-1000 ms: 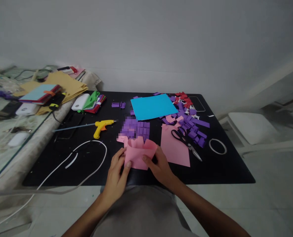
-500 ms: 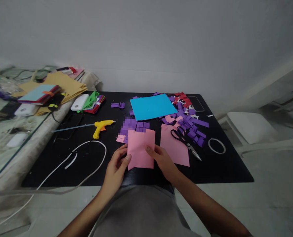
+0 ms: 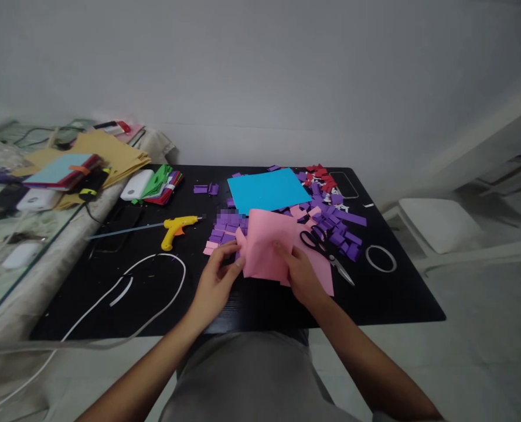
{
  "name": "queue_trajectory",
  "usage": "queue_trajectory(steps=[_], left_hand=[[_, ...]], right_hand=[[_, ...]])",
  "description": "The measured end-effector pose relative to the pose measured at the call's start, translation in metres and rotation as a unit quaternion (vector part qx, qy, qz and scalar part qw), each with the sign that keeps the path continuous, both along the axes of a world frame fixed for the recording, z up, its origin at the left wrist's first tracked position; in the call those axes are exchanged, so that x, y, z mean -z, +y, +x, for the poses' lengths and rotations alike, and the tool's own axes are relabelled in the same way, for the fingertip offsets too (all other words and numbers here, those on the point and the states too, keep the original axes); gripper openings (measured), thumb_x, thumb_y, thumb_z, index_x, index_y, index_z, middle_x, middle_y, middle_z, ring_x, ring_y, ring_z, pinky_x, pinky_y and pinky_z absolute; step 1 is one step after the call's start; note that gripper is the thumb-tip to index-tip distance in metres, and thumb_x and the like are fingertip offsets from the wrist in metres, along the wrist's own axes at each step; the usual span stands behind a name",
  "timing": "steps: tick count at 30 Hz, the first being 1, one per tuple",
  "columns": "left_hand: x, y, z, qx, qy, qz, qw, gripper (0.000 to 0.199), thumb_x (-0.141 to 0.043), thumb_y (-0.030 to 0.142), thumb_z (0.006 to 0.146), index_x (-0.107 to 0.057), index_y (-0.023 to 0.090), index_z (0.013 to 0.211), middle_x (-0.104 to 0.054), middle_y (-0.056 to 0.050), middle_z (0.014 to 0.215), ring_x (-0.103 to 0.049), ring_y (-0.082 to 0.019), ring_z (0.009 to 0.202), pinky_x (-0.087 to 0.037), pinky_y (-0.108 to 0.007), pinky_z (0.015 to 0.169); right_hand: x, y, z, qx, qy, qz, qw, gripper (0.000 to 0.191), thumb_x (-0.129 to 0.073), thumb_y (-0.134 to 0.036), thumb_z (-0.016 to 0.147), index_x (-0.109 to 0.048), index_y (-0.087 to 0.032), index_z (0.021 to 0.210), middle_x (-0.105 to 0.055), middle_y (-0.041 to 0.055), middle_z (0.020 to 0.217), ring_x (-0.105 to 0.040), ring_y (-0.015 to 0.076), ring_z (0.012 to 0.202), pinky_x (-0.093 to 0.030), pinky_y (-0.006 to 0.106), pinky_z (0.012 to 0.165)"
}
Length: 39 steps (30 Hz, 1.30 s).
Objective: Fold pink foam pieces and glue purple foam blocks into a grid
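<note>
A folded pink sheet of paper (image 3: 269,243) is held up between my hands, above the black table. My left hand (image 3: 218,275) pinches its left edge, where a narrow flap stands apart from the front layer. On the right side my right hand (image 3: 302,272) grips it, thumb on the front face and the other fingers behind, out of sight. A second pink sheet (image 3: 322,266) lies partly covered under and beside it, with black-handled scissors (image 3: 330,258) resting on top. Behind the held paper are purple and pink paper strips (image 3: 225,231) and a blue sheet (image 3: 269,190).
A yellow glue gun (image 3: 176,230) and a white cable (image 3: 183,278) lie to the left. Cut purple pieces (image 3: 339,228), red scraps (image 3: 322,177) and a tape ring (image 3: 380,258) are on the right. Stacked coloured papers (image 3: 161,186) sit at the back left.
The folded pink paper has moved up and to the right, and it has turned so a flap opens at its left edge. Both hands have shifted with it, still holding on.
</note>
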<state>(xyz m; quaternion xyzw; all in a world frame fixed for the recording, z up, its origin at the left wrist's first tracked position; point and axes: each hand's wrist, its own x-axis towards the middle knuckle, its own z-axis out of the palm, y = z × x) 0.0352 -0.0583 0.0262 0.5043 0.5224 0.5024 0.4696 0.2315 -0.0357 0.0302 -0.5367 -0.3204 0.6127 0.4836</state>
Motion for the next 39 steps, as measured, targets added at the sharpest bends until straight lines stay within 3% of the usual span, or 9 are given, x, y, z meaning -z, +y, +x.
queue_trajectory(steps=[7,10,13,17,20,25,31,35,39], left_hand=[[0.016,0.028,-0.035,-0.033,0.126,0.023,0.991,0.038,-0.061,0.05,0.095,-0.066,0.018,0.116,-0.07,-0.013,0.124,-0.069,-0.028,0.111,-0.054,-0.049,0.104],[0.025,0.039,-0.044,-0.068,0.345,0.113,0.929,0.039,-0.063,0.044,0.093,-0.064,0.015,0.12,-0.065,-0.019,0.133,-0.058,-0.037,0.132,-0.044,-0.055,0.115],[0.031,0.049,-0.041,-0.05,0.498,0.1,0.86,0.061,-0.071,0.048,0.088,-0.058,0.01,0.134,-0.061,-0.024,0.141,-0.053,-0.044,0.136,-0.044,-0.058,0.114],[0.035,0.059,-0.034,-0.021,0.584,0.042,0.81,0.075,-0.073,0.054,0.087,-0.054,0.004,0.141,-0.064,-0.027,0.134,-0.061,-0.046,0.121,-0.051,-0.057,0.101],[0.036,0.061,-0.038,-0.025,0.59,0.036,0.806,0.066,-0.071,0.045,0.089,-0.056,0.005,0.139,-0.066,-0.025,0.13,-0.063,-0.044,0.119,-0.052,-0.054,0.101],[0.031,0.055,-0.052,-0.039,0.505,0.029,0.862,0.066,-0.069,0.047,0.087,-0.058,0.006,0.137,-0.069,-0.025,0.126,-0.067,-0.04,0.113,-0.052,-0.054,0.102],[0.014,0.048,-0.065,-0.08,0.209,-0.105,0.969,0.054,-0.068,0.056,0.082,-0.069,0.017,0.119,-0.075,-0.013,0.113,-0.072,-0.029,0.096,-0.058,-0.041,0.084],[0.01,0.047,-0.071,-0.081,-0.006,-0.206,0.975,0.037,-0.066,0.05,0.08,-0.072,0.019,0.1,-0.073,-0.006,0.089,-0.068,-0.023,0.074,-0.055,-0.031,0.057],[0.012,0.045,-0.073,-0.079,-0.11,-0.253,0.958,0.036,-0.065,0.048,0.081,-0.07,0.019,0.101,-0.068,-0.003,0.079,-0.065,-0.02,0.066,-0.056,-0.031,0.055]], right_hand=[[0.013,0.022,0.026,0.095,0.038,0.049,0.994,0.044,-0.087,-0.051,0.072,-0.077,-0.022,0.104,-0.08,0.007,0.117,-0.07,0.0313,0.119,-0.057,0.044,0.103],[0.01,0.026,0.035,0.125,0.04,0.038,0.991,0.045,-0.089,-0.052,0.068,-0.077,-0.022,0.1,-0.081,0.0077,0.117,-0.069,0.0336,0.121,-0.058,0.046,0.105],[0.007,0.027,0.039,0.149,0.049,0.035,0.987,0.047,-0.092,-0.051,0.064,-0.078,-0.021,0.097,-0.081,0.0073,0.117,-0.069,0.034,0.122,-0.057,0.047,0.108],[0.009,0.026,0.038,0.14,0.056,0.03,0.988,0.048,-0.093,-0.053,0.062,-0.078,-0.022,0.096,-0.081,0.0071,0.115,-0.069,0.0345,0.123,-0.057,0.048,0.109],[0.009,0.024,0.04,0.122,0.067,0.037,0.99,0.048,-0.092,-0.054,0.065,-0.078,-0.023,0.099,-0.081,0.007,0.117,-0.067,0.0342,0.127,-0.056,0.047,0.111],[0.003,0.018,0.048,0.072,0.076,0.067,0.992,0.049,-0.091,-0.051,0.067,-0.076,-0.024,0.105,-0.078,0.0068,0.124,-0.065,0.0329,0.13,-0.052,0.049,0.113],[0.009,0.011,0.063,-0.012,-0.022,0.094,0.995,0.069,-0.099,-0.032,0.053,-0.074,-0.025,0.117,-0.078,0.0091,0.123,-0.066,0.036,0.125,-0.051,0.054,0.109],[0.013,0.003,0.077,-0.066,-0.11,0.119,0.985,0.072,-0.098,-0.038,0.058,-0.074,-0.025,0.124,-0.071,0.0112,0.138,-0.06,0.0371,0.134,-0.048,0.053,0.113],[0.01,-0.006,0.094,-0.15,-0.183,0.167,0.957,0.052,-0.086,-0.041,0.077,-0.076,-0.03,0.127,-0.052,0.0063,0.162,-0.042,0.0348,0.154,-0.031,0.053,0.128]])
